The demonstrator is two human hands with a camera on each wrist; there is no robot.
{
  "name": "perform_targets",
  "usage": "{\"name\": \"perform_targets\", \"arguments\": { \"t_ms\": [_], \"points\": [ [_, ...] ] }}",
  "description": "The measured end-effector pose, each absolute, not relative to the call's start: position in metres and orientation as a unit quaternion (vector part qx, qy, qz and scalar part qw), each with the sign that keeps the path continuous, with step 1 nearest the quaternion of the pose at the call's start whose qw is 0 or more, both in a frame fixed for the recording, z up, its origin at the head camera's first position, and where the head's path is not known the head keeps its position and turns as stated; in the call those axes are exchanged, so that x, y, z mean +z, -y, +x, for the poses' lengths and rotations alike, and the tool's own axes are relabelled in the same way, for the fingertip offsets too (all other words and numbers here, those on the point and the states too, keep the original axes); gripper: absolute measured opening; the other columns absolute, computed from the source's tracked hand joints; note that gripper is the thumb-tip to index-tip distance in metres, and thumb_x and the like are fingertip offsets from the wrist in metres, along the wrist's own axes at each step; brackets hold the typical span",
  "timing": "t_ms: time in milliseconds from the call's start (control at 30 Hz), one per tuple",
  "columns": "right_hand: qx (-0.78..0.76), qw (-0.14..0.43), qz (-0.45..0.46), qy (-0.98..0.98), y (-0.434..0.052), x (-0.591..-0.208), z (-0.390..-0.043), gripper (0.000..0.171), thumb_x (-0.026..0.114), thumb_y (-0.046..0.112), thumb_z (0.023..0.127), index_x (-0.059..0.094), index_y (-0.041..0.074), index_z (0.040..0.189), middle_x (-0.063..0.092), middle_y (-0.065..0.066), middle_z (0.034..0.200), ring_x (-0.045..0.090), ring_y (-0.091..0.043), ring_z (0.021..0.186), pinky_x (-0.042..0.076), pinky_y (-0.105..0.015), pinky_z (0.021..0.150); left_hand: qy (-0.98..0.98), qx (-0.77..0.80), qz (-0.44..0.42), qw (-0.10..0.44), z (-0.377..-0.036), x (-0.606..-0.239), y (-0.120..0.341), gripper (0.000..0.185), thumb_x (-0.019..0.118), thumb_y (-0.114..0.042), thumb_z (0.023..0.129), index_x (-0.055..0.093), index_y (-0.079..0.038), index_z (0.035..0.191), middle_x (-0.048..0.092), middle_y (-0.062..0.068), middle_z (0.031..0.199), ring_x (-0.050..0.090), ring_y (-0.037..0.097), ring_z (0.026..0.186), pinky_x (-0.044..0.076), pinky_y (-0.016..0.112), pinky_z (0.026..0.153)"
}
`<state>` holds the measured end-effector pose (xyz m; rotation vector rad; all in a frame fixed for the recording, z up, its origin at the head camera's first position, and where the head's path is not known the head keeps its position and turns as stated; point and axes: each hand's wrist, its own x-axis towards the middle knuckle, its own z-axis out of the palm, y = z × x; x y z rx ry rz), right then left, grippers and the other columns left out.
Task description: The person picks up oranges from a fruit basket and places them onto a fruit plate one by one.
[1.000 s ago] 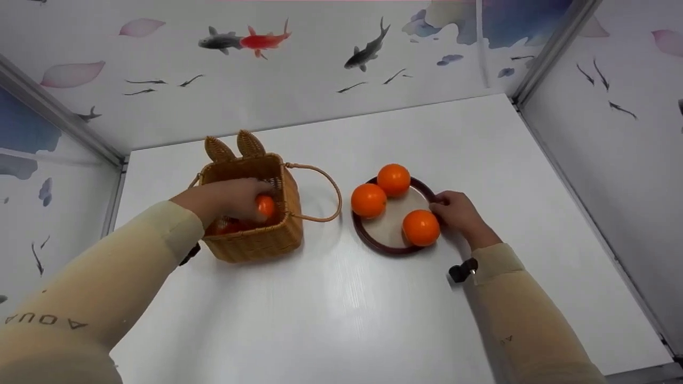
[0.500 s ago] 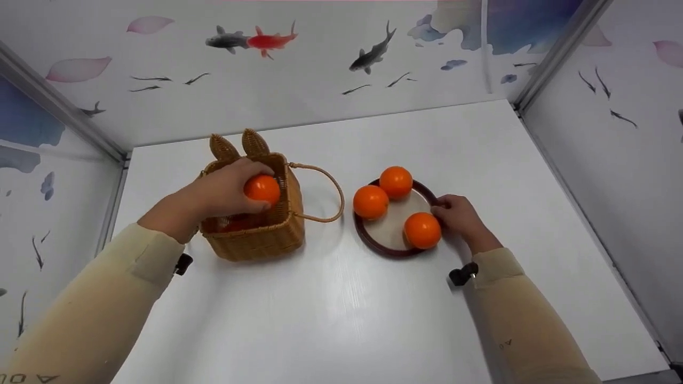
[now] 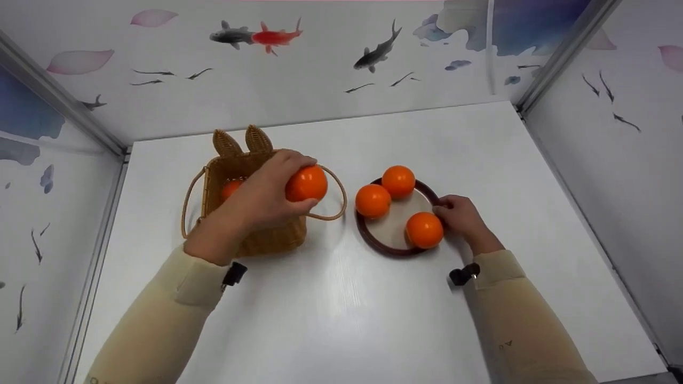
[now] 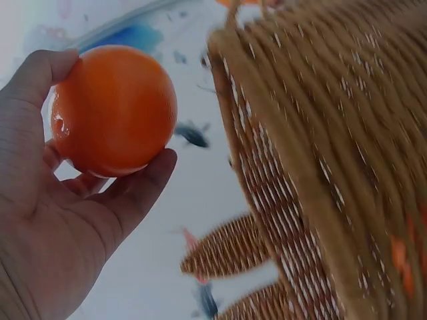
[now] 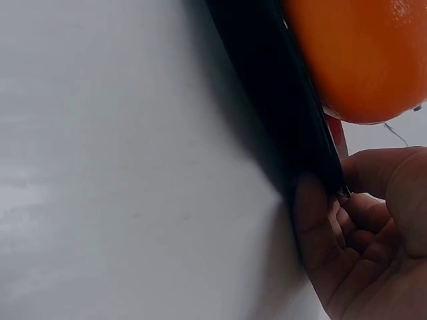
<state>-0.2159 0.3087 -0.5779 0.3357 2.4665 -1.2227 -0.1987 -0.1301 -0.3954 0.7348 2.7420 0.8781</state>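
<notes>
My left hand [image 3: 267, 194] grips an orange [image 3: 308, 184] above the right rim of a wicker basket [image 3: 275, 237]. In the left wrist view, thumb and fingers wrap the orange [image 4: 117, 110] beside the basket's woven wall [image 4: 320, 133]. Another orange [image 3: 231, 188] shows inside the basket, partly hidden by my left hand. With thumb and fingers, my right hand [image 3: 463, 220] pinches the right rim of a round plate [image 3: 387, 226], dark-edged with a pale middle. Three oranges sit on it: one at the back [image 3: 398, 182], one at the left [image 3: 373, 201], one at the front right [image 3: 425, 230].
Everything stands on a white table [image 3: 341, 309]. The basket has two ear shapes [image 3: 259, 140] at its back and a looped handle [image 3: 341, 194] on the right, toward the plate. Printed wall panels [image 3: 320, 80] with fish enclose the back and sides.
My left hand has lifted an orange up out of the basket and carried it rightward over the rim. The right hand stays on the plate's edge.
</notes>
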Motion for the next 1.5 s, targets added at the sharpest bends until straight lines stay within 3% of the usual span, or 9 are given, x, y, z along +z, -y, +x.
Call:
{"name": "perform_targets", "arguments": {
  "t_ms": [300, 767, 967, 1500],
  "points": [
    [-0.444, 0.181, 0.121, -0.870, -0.313, -0.576, -0.216, 0.039, 0.057, 0.024, 0.103, 0.063, 0.000, 0.134, 0.064, -0.017, 0.121, 0.056, -0.027, 0.103, 0.049, -0.030, 0.087, -0.885, 0.325, 0.330, 0.052, -0.179, -0.441, 0.067, 0.059, 0.079, -0.034, 0.091, 0.056, -0.019, 0.143, 0.049, 0.004, 0.144, 0.052, 0.023, 0.130, 0.055, 0.041, 0.105],
    [-0.456, 0.165, 0.121, -0.866, -0.310, -0.577, -0.215, 0.039, 0.052, 0.022, 0.106, 0.064, -0.002, 0.134, 0.065, -0.016, 0.115, 0.057, -0.022, 0.094, 0.050, -0.023, 0.079, -0.889, 0.304, 0.332, 0.085, -0.160, -0.521, -0.002, 0.061, 0.076, -0.039, 0.093, 0.052, -0.025, 0.147, 0.045, 0.002, 0.148, 0.047, 0.020, 0.136, 0.053, 0.038, 0.109],
    [-0.460, 0.174, 0.119, -0.863, -0.312, -0.578, -0.216, 0.040, 0.052, 0.019, 0.105, 0.062, -0.003, 0.137, 0.065, -0.019, 0.120, 0.058, -0.020, 0.094, 0.052, -0.020, 0.077, -0.890, 0.303, 0.328, 0.096, -0.159, -0.536, -0.018, 0.061, 0.076, -0.039, 0.093, 0.052, -0.025, 0.148, 0.045, 0.002, 0.149, 0.046, 0.020, 0.137, 0.051, 0.037, 0.111],
    [-0.441, 0.220, 0.107, -0.864, -0.313, -0.560, -0.221, 0.042, 0.055, 0.022, 0.104, 0.062, 0.000, 0.139, 0.062, -0.022, 0.136, 0.060, -0.022, 0.104, 0.055, -0.022, 0.079, -0.911, 0.213, 0.351, 0.028, -0.158, -0.556, -0.043, 0.062, 0.076, -0.038, 0.094, 0.051, -0.022, 0.149, 0.049, 0.005, 0.150, 0.052, 0.023, 0.135, 0.049, 0.035, 0.112]
  ]
}}
